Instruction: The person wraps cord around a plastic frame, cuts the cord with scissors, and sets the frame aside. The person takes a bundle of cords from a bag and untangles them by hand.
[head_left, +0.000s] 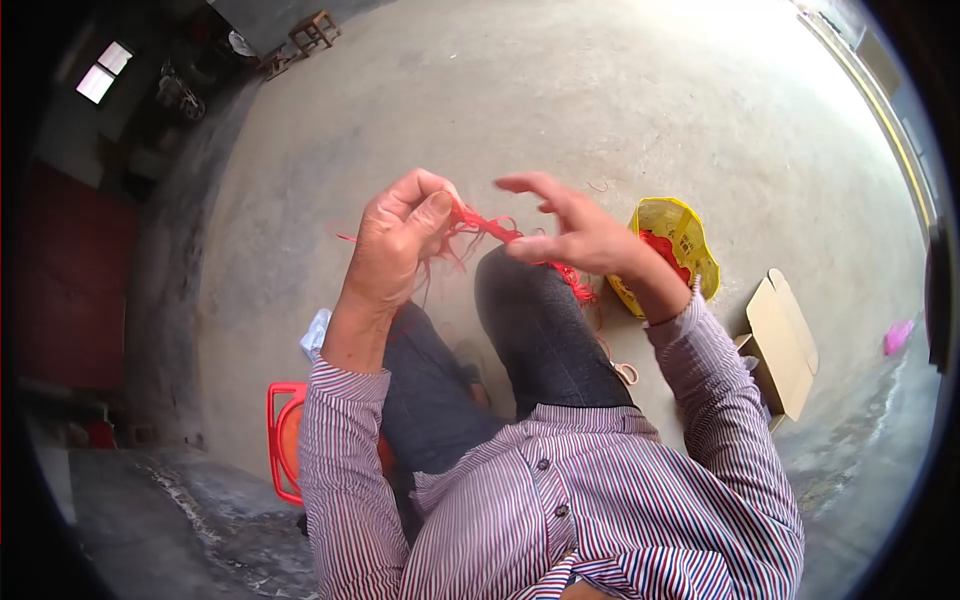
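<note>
My left hand (402, 238) pinches a bundle of thin red string (487, 225) between thumb and fingertips, in front of my knees. Loose ends dangle below the pinch, and one sticks out to the left. The bundle runs right, passing by the thumb of my right hand (580, 232), whose fingers are spread apart and slightly blurred. I cannot tell whether that thumb touches the string. More red string (578, 285) hangs beside my right knee, partly behind the right hand.
A yellow bag (708, 262) holding red string stands on the concrete floor right of my knee. Beyond it lies an open cardboard box (785, 345). A pale looped handle (626, 373) shows by my thigh. At left are a red plastic seat (287, 440) and a whitish plastic bag (316, 332).
</note>
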